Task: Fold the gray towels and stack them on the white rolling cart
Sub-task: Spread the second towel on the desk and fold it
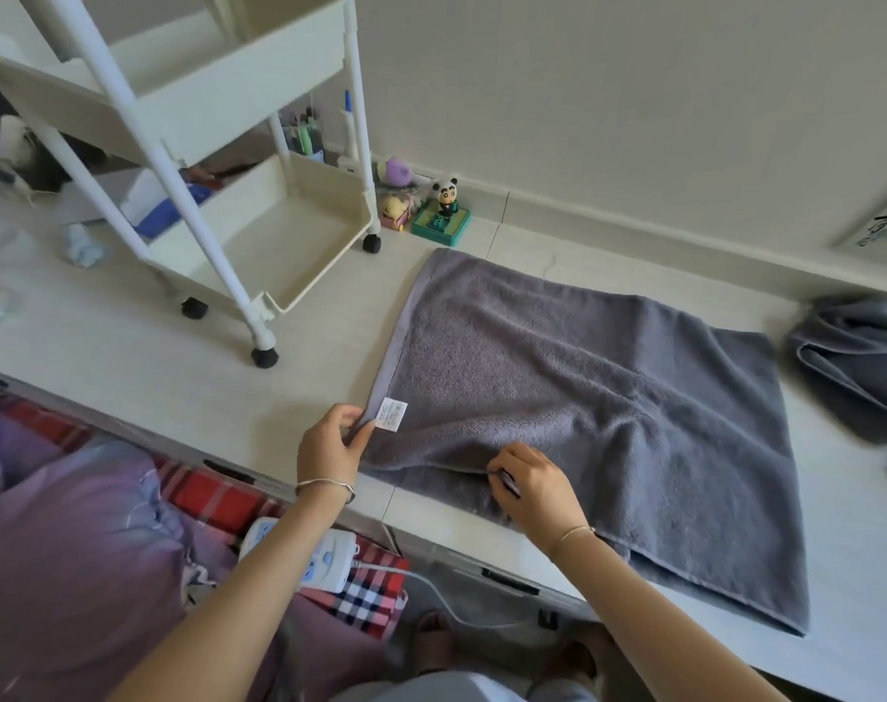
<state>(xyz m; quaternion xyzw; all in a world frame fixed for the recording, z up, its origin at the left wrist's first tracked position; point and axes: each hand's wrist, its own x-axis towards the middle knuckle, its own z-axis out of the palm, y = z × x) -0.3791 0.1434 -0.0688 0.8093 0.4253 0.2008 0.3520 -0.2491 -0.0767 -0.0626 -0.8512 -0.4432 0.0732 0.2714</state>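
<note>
Left hand: my view showed the left hand [330, 443] pinching the near-left corner of the gray towel [608, 423] between thumb and fingers, just beside its white tag [392, 415].
Right hand: the right hand [532, 483] had its fingers curled, nipping the near edge further right.
Towel: it lay flat on the pale floor, long axis running left to right, its bulk stretching away from both hands toward the wall.
Fold: I judged the gripped edge had to travel away from me.
Cart: the white rolling cart [279, 215] stood far left, nearer the left hand.
Second towel: the second towel [856, 362] lay crumpled at right, apart.
</note>
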